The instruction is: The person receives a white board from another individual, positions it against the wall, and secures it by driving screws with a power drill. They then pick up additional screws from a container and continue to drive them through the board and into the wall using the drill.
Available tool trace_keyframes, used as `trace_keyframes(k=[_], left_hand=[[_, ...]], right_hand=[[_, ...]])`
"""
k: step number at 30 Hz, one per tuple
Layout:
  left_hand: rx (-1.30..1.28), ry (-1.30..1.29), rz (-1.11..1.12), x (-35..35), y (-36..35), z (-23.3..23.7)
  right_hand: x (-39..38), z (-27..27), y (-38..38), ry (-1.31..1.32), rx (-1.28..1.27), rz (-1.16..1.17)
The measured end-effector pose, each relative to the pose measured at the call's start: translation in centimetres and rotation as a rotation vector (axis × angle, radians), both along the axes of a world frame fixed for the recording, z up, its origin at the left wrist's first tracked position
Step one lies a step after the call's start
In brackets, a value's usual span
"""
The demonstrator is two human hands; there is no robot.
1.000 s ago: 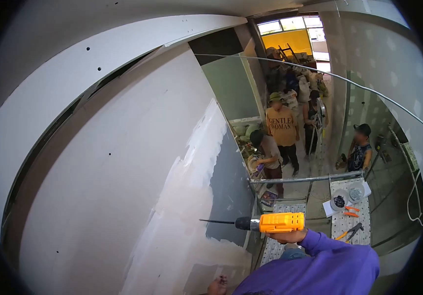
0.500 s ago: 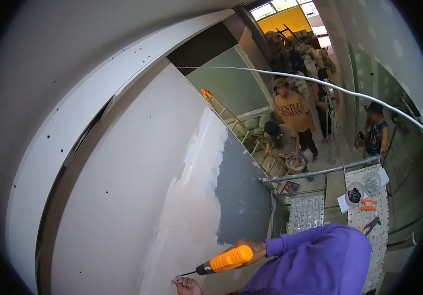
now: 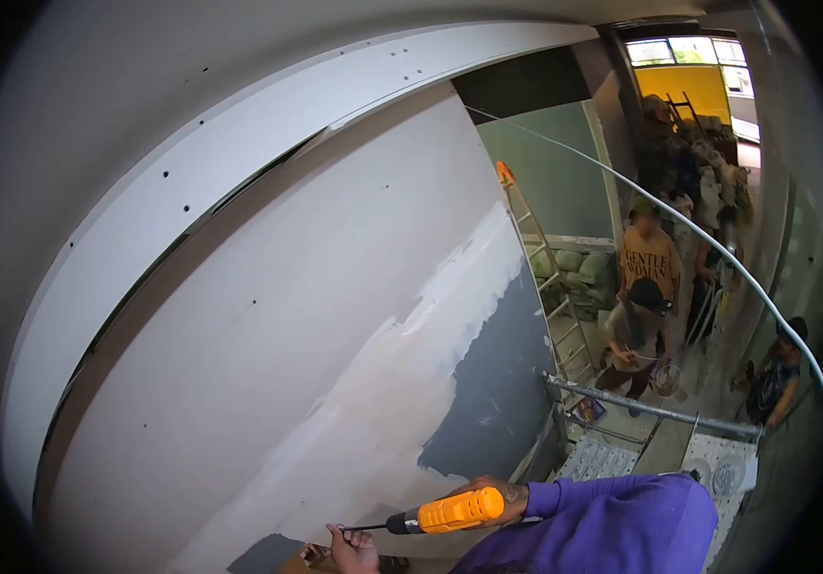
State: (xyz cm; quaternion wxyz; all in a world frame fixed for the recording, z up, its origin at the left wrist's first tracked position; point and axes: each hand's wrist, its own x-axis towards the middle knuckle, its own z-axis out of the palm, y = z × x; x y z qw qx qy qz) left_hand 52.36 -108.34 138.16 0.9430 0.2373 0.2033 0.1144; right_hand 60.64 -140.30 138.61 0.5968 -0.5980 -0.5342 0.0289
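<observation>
An orange and black power drill (image 3: 459,511) lies almost level in my right hand (image 3: 502,497), which is wrapped round its far side, below a purple sleeve. Its long thin bit (image 3: 365,527) points left. At the bit's tip, my left hand (image 3: 354,552) has its fingers closed in a pinch; whatever small thing sits between them cannot be made out. Behind both hands rises a wall panel (image 3: 239,364) with a smeared pale band (image 3: 383,383) and a dark grey patch (image 3: 493,392).
A scaffold rail (image 3: 650,405) and perforated metal platforms (image 3: 603,459) stand at right, with a tub (image 3: 729,473) on one. A white cable (image 3: 708,230) crosses the view. Several people, including one in an orange shirt (image 3: 647,263), are below near a ladder (image 3: 550,258).
The view has swung, so the wall and people sit further right. The drill and both hands stay together, the bit now more level. More of the panel's lower left shows.
</observation>
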Motion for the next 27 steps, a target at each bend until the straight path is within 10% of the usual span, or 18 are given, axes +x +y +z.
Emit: trace_keyframes(k=[8, 15, 18, 24, 27], left_hand=[[-0.031, -0.364, 0.402, -0.3, -0.9, -3.4], [0.293, -0.476, 0.513, -1.2, -6.4, 5.7], [0.726, -0.290, 0.706, -1.6, -3.5, 6.6], [1.527, -0.105, 1.274, -6.6, 4.8, 22.0], [2.118, 0.004, 1.547, -8.1, 8.6, 31.4]], right_hand=[[0.9, -2.4, 1.6, 0.088, -0.012, 0.113], [1.2, -1.1, 1.7, 0.069, -0.162, -0.048], [2.8, 2.1, 1.2, -0.331, -0.054, -0.326], [6.8, 6.5, -1.2, 0.225, 0.154, -0.261], [8.1, 8.7, -2.2, 0.026, 0.301, -0.349]])
